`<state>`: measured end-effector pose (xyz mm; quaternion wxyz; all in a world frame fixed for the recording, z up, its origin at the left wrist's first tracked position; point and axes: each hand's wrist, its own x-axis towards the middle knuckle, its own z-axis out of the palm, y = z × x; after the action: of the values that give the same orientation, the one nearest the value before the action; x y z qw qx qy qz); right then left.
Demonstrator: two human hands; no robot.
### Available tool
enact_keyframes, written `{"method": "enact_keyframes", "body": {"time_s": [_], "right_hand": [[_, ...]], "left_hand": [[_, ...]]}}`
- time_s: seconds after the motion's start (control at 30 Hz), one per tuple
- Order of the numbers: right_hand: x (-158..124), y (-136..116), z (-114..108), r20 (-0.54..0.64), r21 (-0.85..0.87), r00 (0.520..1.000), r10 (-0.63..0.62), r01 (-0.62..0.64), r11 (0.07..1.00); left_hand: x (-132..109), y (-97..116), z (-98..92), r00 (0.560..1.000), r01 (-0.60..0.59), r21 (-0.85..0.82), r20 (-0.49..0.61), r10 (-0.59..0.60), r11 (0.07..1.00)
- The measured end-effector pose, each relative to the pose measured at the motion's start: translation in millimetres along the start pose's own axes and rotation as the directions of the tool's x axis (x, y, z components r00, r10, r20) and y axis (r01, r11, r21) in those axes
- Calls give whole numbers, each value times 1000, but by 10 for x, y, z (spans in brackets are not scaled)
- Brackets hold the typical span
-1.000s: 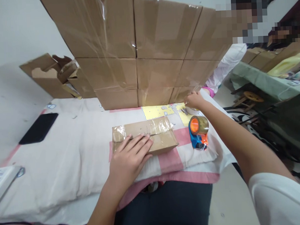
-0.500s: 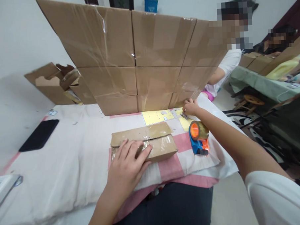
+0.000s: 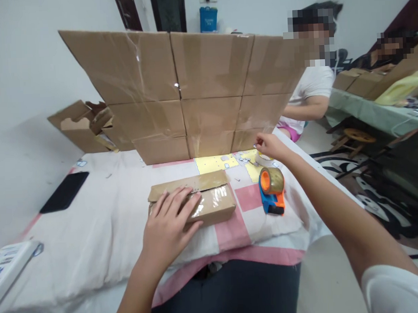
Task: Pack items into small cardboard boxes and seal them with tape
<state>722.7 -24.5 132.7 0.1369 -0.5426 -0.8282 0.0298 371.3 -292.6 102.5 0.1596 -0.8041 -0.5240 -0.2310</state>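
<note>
A small taped cardboard box point(image 3: 211, 200) lies on the cloth-covered table point(image 3: 77, 236) in front of me. My left hand point(image 3: 168, 223) rests flat on its near left part, fingers stretched out. My right hand point(image 3: 268, 143) is lifted a little above the far right of the table, fingers pinched together; what they hold is too small to make out. Just below it lies a pale roll point(image 3: 264, 159). A blue and orange tape dispenser point(image 3: 272, 190) with a brown tape roll stands to the right of the box.
A wall of stacked taped cartons point(image 3: 192, 92) stands behind the box. Torn cartons point(image 3: 83, 127) lie at the back left, a black phone point(image 3: 64, 192) on the left. A seated person's arm point(image 3: 306, 110) shows behind the cartons on the right.
My right hand has risen slightly off the table near the pale roll. My left hand stays on the box. The view has tilted upward.
</note>
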Motion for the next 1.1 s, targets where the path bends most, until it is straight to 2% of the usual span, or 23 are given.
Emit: {"method": "enact_keyframes", "body": {"time_s": [0.1, 0.17, 0.23, 0.3, 0.37, 0.47, 0.53, 0.6, 0.67, 0.73, 0.87, 0.97, 1.1], "right_hand": [[-195, -115, -25, -128, 223, 991, -40, 68, 972], [-316, -186, -38, -208, 354, 978, -25, 99, 930], [-435, -264, -36, -262, 506, 965, 26, 114, 855], [-560, -363, 8, -302, 667, 949, 93, 140, 732], [-701, -499, 120, -354, 788, 917, 183, 186, 587], [-952, -773, 417, -383, 877, 871, 307, 239, 416], [-1127, -983, 644, -329, 920, 894, 303, 231, 317], [-1277, -1182, 824, -251, 950, 945, 211, 198, 242], [-1385, -1343, 914, -205, 957, 975, 84, 182, 227], [-1453, -1448, 910, -193, 946, 980, -39, 196, 258], [-1526, -1499, 802, -144, 923, 963, -226, 213, 320], [-1555, -1474, 804, -128, 920, 958, -256, 211, 329], [-1574, -1450, 897, -94, 948, 965, -245, 162, 273]], "left_hand": [[-1, -8, 13, 1000, -19, 26, -1, 19, 999], [-6, -11, 22, 1000, -27, 41, 4, 27, 999], [-9, -13, 25, 1000, -27, 49, 8, 26, 998], [-10, -23, 18, 1000, -24, 41, 15, 23, 999], [-14, -58, 2, 1000, -18, 19, 22, 18, 1000], [-49, -195, -30, 998, 60, -3, 17, -60, 998], [-104, -339, -50, 993, 120, -17, 16, -120, 993], [-179, -495, -67, 992, 126, -58, 38, -124, 990], [-251, -623, -82, 993, 103, -111, 60, -97, 988], [-299, -690, -95, 995, 79, -144, 72, -69, 986], [-286, -620, -107, 995, 64, -134, 83, -53, 989], [-228, -497, -105, 995, 60, -108, 88, -51, 992], [-187, -427, -91, 996, 39, -94, 81, -32, 995]]}}
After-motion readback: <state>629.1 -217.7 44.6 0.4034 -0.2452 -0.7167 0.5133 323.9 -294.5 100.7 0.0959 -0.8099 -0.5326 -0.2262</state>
